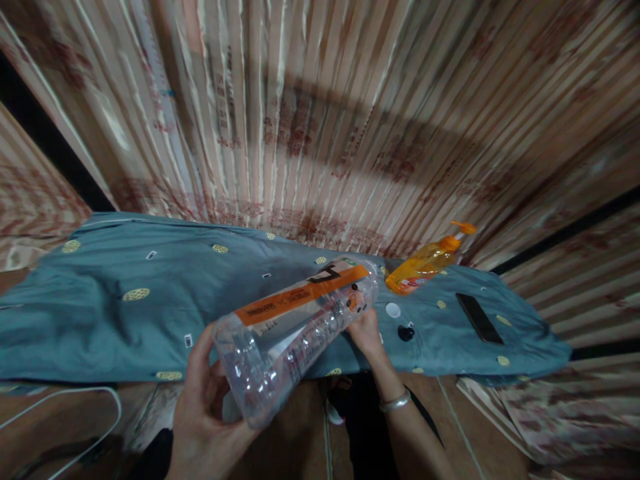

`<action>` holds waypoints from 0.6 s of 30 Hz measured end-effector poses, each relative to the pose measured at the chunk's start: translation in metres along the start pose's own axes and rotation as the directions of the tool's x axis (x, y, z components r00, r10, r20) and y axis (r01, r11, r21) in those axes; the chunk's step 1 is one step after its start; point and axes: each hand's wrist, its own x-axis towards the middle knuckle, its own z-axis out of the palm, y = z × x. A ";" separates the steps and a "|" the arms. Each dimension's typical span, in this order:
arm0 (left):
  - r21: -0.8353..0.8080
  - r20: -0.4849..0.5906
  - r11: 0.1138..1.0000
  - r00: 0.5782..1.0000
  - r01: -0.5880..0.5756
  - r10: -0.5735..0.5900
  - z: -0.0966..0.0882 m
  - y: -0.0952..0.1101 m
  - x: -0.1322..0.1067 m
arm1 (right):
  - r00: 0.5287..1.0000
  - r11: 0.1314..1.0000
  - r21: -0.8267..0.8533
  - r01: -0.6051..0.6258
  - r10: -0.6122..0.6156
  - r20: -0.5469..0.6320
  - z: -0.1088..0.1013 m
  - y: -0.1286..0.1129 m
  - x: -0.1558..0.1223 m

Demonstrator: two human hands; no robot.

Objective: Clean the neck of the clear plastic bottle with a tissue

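A large clear plastic bottle (300,333) with an orange and white printed label lies slanted between my hands, above the cloth-covered surface. My left hand (210,400) grips its near end at the lower left, the thumb along the side and the fingers bent beneath. A pale patch shows among those fingers; I cannot make out what it is. My right hand (366,331), with a silver bangle (395,402) on the wrist, holds the far end from below. Its fingers are mostly hidden behind the bottle.
On the teal cloth (165,293), to the right, stand or lie a pump bottle (420,267) of orange liquid, a white disc (393,310), a small black object (406,333) and a black phone (479,319). Curtains (320,133) hang behind. A white cable (113,407) loops at lower left.
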 end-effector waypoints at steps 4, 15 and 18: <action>0.032 0.024 0.999 0.999 -0.029 0.028 -0.004 -0.005 0.001 | 0.999 0.999 0.032 -0.023 0.024 -0.022 0.001 0.002 0.000; -0.007 0.005 1.000 1.000 0.014 -0.014 0.002 0.004 -0.001 | 1.000 1.000 0.002 -0.017 0.017 -0.008 -0.001 -0.002 -0.001; 0.005 0.004 1.000 1.000 0.019 -0.019 0.000 0.004 0.000 | 1.000 1.000 -0.011 -0.010 0.010 -0.007 -0.001 -0.004 -0.001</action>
